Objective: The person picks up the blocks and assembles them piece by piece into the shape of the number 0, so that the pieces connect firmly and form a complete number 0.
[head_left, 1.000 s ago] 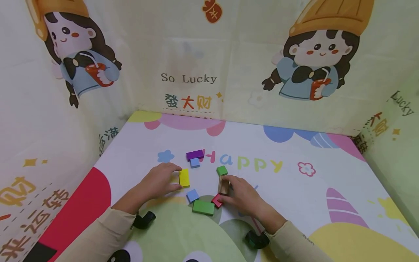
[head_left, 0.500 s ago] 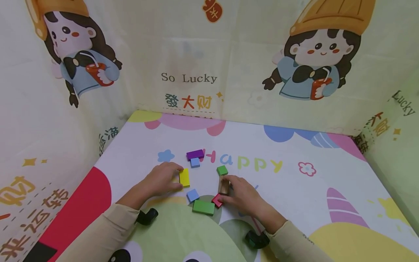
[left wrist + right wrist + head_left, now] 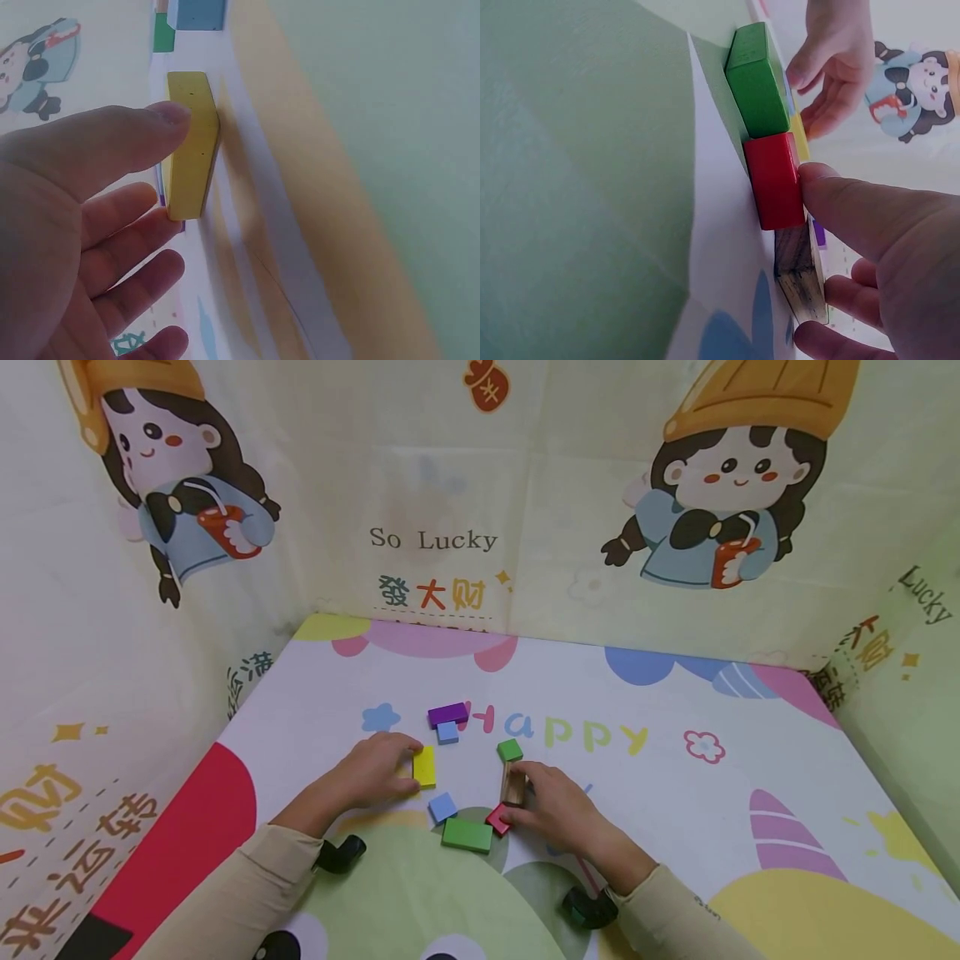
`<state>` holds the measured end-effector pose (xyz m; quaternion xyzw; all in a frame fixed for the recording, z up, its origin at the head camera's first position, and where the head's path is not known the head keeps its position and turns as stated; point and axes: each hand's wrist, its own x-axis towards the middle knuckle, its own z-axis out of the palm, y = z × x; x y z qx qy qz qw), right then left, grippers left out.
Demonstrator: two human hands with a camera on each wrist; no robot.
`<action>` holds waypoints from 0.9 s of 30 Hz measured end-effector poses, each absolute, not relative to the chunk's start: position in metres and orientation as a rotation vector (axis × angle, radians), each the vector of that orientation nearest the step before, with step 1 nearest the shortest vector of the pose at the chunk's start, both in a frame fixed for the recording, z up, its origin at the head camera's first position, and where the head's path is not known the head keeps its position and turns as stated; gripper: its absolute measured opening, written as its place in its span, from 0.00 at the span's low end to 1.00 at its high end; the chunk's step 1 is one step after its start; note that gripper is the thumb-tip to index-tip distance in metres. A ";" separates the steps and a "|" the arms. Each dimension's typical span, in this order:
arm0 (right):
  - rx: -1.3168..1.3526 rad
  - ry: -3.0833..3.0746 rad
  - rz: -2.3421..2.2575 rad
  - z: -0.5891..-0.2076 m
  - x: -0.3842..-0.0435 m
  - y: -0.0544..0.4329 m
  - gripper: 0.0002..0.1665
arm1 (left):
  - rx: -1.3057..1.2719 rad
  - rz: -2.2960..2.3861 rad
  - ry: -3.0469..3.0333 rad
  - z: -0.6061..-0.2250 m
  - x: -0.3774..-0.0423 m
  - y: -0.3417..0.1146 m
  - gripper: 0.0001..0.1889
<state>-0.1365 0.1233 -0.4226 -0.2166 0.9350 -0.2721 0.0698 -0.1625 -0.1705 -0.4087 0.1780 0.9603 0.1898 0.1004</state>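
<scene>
My left hand (image 3: 369,770) is at the left of a ring of toy blocks, thumb and index finger at the two ends of a yellow block (image 3: 423,768). In the left wrist view the thumb lies over that yellow block (image 3: 196,154) and the other fingers spread loosely. Across the ring, my right hand (image 3: 558,806) spans a brown wooden block (image 3: 513,786), its index finger near the far end. The right thumb touches a red block (image 3: 774,184), which adjoins a long green block (image 3: 467,836). A blue block (image 3: 442,808) sits at that green block's left corner.
At the ring's far side a purple block (image 3: 447,716) has a small blue block (image 3: 447,733) against it. A small green block (image 3: 510,750) sits beyond the wooden one. Printed cloth walls (image 3: 555,552) enclose the patterned tabletop (image 3: 660,810).
My left forearm and hand have shifted slightly to the right, still at the yellow block. The right hand and the blocks stay practically where they were.
</scene>
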 end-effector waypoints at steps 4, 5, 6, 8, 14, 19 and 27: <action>-0.652 2.810 -0.816 -0.422 -0.137 0.123 0.39 | 0.550 0.557 2.844 -0.409 -0.164 -0.169 0.26; -0.653 2.809 -0.818 -0.422 -0.137 0.123 0.39 | 0.551 0.556 2.845 -0.409 -0.164 -0.168 0.26; -0.654 2.810 -0.819 -0.422 -0.137 0.123 0.39 | 0.552 0.559 2.845 -0.409 -0.164 -0.167 0.26; -0.657 2.809 -0.821 -0.422 -0.137 0.123 0.39 | 0.563 0.564 2.849 -0.408 -0.165 -0.166 0.26; -0.659 2.807 -0.819 -0.423 -0.137 0.123 0.39 | 0.607 0.606 2.840 -0.409 -0.166 -0.165 0.25; -0.648 2.805 -0.817 -0.423 -0.137 0.123 0.39 | 0.627 0.628 2.825 -0.413 -0.169 -0.164 0.24; -0.633 2.808 -0.811 -0.423 -0.136 0.123 0.39 | 0.646 0.654 2.791 -0.414 -0.171 -0.162 0.24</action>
